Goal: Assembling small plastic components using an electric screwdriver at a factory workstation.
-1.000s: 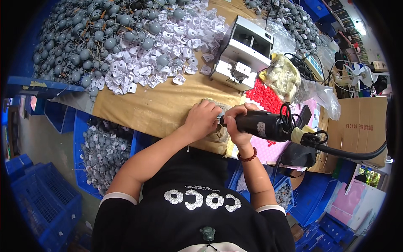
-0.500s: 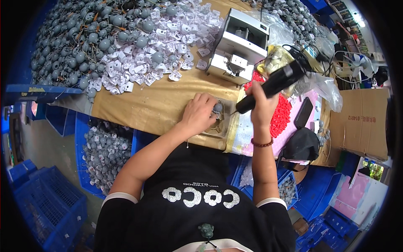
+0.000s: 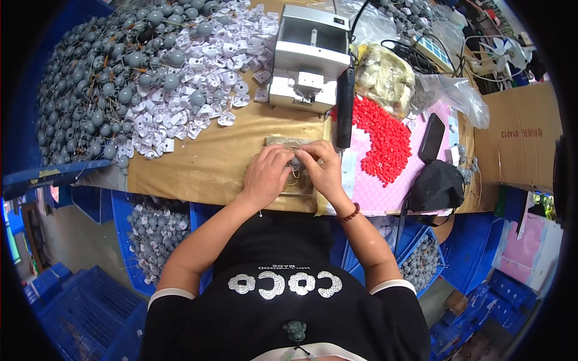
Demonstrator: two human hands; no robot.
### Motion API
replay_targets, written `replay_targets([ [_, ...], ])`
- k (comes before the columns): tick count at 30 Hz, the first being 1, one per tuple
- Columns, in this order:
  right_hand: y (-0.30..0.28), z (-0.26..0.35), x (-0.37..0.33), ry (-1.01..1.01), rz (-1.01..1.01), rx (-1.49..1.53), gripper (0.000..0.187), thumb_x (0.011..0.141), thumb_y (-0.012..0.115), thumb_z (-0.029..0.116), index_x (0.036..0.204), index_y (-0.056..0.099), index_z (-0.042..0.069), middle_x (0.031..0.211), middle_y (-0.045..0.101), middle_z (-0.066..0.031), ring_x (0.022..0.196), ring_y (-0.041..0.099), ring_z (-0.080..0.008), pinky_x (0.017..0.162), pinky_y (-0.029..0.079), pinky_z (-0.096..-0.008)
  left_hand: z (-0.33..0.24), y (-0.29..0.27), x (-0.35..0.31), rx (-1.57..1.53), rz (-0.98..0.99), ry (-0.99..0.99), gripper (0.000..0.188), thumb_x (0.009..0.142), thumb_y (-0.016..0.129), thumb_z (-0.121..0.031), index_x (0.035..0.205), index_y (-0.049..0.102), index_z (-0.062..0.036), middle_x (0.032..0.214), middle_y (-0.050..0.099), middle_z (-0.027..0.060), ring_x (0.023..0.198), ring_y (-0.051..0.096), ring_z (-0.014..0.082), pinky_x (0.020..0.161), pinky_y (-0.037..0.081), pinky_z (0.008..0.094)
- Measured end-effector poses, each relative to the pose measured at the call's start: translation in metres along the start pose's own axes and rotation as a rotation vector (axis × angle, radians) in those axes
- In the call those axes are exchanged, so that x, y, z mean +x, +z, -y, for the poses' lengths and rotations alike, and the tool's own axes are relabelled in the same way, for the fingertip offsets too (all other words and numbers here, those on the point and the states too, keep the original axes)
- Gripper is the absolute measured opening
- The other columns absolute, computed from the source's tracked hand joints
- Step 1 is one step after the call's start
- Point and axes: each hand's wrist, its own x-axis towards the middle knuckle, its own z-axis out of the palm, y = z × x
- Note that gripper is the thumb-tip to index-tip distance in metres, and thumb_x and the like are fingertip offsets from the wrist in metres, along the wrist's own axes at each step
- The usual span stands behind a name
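My left hand (image 3: pixel 266 175) and my right hand (image 3: pixel 324 169) meet over a small grey part (image 3: pixel 295 162) on a small brown work block (image 3: pixel 290 144) at the table's near edge. Both pinch the part between their fingertips. A black electric screwdriver (image 3: pixel 345 108) hangs upright just beyond my right hand, its cord going up, with no hand on it. A white box-shaped machine (image 3: pixel 307 59) stands behind the block.
A big heap of grey round parts (image 3: pixel 108 78) and white plastic pieces (image 3: pixel 198 66) covers the left of the brown table (image 3: pixel 198 162). Red pieces (image 3: pixel 385 141) lie on a pink sheet at right, beside a black phone (image 3: pixel 431 137) and black pouch (image 3: pixel 436 186). Blue crates (image 3: pixel 150 231) hold more parts below.
My right hand has let go of the black screwdriver, which now hangs by its cord. That hand came down to join the left on the small part.
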Motion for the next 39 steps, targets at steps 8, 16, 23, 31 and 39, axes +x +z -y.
replay_targets([
  [8,-0.006,0.029,0.043,0.163,0.11,0.466,0.013,0.093,0.072,0.012,0.097,0.072,-0.001,0.086,0.068,-0.0016,0.08,0.06,-0.0086,0.072,0.049,-0.0246,-0.007,-0.029,-0.007,-0.163,0.047,-0.078,0.035,0.085,0.064,0.006,0.118,0.057,-0.0047,0.111,0.059,0.0157,0.102,0.061,0.0373,0.085,0.051,0.0429],
  [16,-0.124,-0.012,0.077,-0.009,0.085,-0.485,0.014,0.089,0.071,0.016,0.094,0.072,0.002,0.086,0.068,-0.0138,0.075,0.066,-0.029,0.069,0.052,-0.039,0.011,-0.178,-0.144,0.17,0.841,-0.424,0.033,0.086,0.064,-0.001,0.118,0.062,-0.0064,0.113,0.062,0.0187,0.105,0.063,0.0394,0.085,0.053,0.0448],
  [23,-0.142,-0.065,0.056,-0.151,0.203,-0.901,0.009,0.084,0.064,0.007,0.091,0.069,0.006,0.088,0.063,-0.0115,0.092,0.061,-0.032,0.077,0.052,-0.0423,0.03,-0.188,-0.145,0.08,1.075,-0.464,0.03,0.082,0.072,-0.014,0.111,0.066,-0.0048,0.104,0.068,0.0186,0.1,0.065,0.0381,0.087,0.052,0.046],
  [31,-0.14,-0.101,0.054,-0.283,0.165,-1.009,0.011,0.079,0.063,0.005,0.089,0.068,0.005,0.088,0.061,-0.0131,0.088,0.06,-0.032,0.079,0.052,-0.0415,0.075,-0.062,0.079,0.539,0.045,0.051,0.037,0.08,0.074,-0.012,0.114,0.064,-0.0032,0.11,0.06,0.0133,0.112,0.052,0.0335,0.093,0.046,0.0446],
  [39,-0.141,-0.059,0.054,-0.039,0.046,-0.499,0.019,0.08,0.065,-0.008,0.096,0.069,0.001,0.098,0.059,-0.0106,0.088,0.063,-0.0227,0.072,0.054,-0.0334,0.081,-0.056,0.084,0.495,-0.029,-0.022,0.03,0.078,0.079,-0.014,0.103,0.066,-0.0059,0.111,0.06,0.0104,0.111,0.056,0.0314,0.091,0.049,0.0428],
])
